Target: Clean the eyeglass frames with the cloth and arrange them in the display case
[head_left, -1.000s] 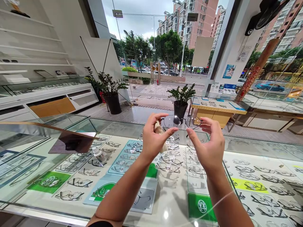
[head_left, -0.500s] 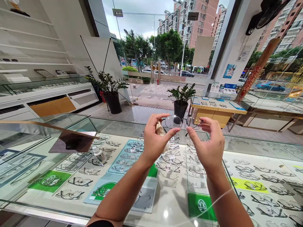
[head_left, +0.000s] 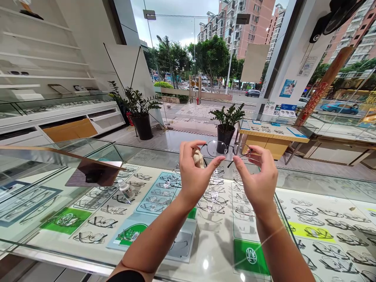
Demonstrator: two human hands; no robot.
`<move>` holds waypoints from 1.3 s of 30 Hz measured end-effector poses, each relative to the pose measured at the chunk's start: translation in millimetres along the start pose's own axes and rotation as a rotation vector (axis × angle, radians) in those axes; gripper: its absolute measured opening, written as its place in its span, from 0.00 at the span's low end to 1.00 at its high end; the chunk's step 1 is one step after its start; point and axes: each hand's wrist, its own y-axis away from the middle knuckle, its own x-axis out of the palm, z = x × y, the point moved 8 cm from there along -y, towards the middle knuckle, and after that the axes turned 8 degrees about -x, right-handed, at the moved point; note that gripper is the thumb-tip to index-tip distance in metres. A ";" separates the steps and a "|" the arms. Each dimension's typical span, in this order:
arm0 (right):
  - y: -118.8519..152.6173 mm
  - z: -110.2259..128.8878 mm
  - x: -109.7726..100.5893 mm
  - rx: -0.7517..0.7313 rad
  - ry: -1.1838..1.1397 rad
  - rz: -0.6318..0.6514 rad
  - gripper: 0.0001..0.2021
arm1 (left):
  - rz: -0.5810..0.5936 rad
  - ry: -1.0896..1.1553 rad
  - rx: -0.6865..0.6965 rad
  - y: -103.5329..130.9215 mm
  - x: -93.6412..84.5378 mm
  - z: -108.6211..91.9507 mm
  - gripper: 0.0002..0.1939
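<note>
A pair of thin-rimmed eyeglasses is held up over the glass counter, between my two hands. My left hand grips the left side of the frame with thumb and fingers. Tucked in that same palm is a crumpled cream cloth. My right hand pinches the right side of the frame, its thumb below the lens. One dark temple arm slants down near the right thumb. Part of the frame's sides is hidden behind my fingers.
Below lies the glass display counter with rows of eyeglasses. On it, left, stand a small white bottle and a mirror-like stand. Beyond are potted plants, a wooden display table and glass doors.
The glasses have tilted slightly, and the temple arm near my right thumb has swung a little left. My hands keep their grip. The whole view has shifted slightly.
</note>
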 end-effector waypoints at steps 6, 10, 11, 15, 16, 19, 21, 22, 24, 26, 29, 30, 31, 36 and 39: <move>0.6 1.6 -1.0 -0.027 0.040 -0.049 0.25 | 0.019 0.017 -0.016 2.8 3.6 3.1 0.30; 1.1 7.1 -2.6 -0.075 0.086 -0.082 0.25 | 0.026 -0.006 -0.022 3.1 6.3 5.5 0.31; 1.5 8.5 -2.8 -0.089 0.100 -0.092 0.25 | 0.029 -0.010 -0.029 3.1 7.4 6.9 0.30; 4.1 10.1 -0.7 -0.125 0.138 -0.119 0.25 | 0.032 -0.016 -0.055 3.5 11.1 12.7 0.31; 4.7 9.7 0.4 -0.129 0.137 -0.121 0.25 | 0.027 -0.018 -0.055 3.7 11.3 13.5 0.31; 6.1 7.6 3.6 -0.131 0.125 -0.119 0.25 | 0.005 -0.031 -0.040 3.6 10.4 14.6 0.31; 6.6 5.6 5.3 -0.115 0.109 -0.113 0.25 | -0.016 -0.044 0.009 2.8 8.9 12.6 0.30; 6.8 3.8 6.2 -0.097 0.086 -0.106 0.26 | -0.030 -0.049 0.047 2.3 7.9 10.7 0.29; 7.2 -1.6 8.7 -0.033 0.003 -0.087 0.27 | -0.063 -0.055 0.133 1.2 5.5 6.5 0.29; 8.0 -8.7 12.0 0.055 -0.128 -0.070 0.29 | -0.101 -0.069 0.195 -0.1 3.0 4.3 0.29; 9.1 -18.1 15.6 0.185 -0.331 -0.077 0.24 | -0.144 -0.092 0.226 -2.0 0.4 4.9 0.29; 9.1 -20.5 15.9 0.221 -0.381 -0.088 0.22 | -0.151 -0.094 0.228 -2.3 0.1 5.5 0.30; 9.0 -22.6 15.8 0.251 -0.417 -0.101 0.20 | -0.153 -0.092 0.230 -2.3 0.1 5.9 0.30; 6.4 -27.2 13.1 0.318 -0.450 -0.133 0.18 | -0.140 -0.043 0.265 0.5 1.2 4.2 0.30; 5.9 -29.8 13.2 0.325 -0.458 -0.126 0.17 | -0.133 -0.014 0.258 0.9 1.4 5.1 0.30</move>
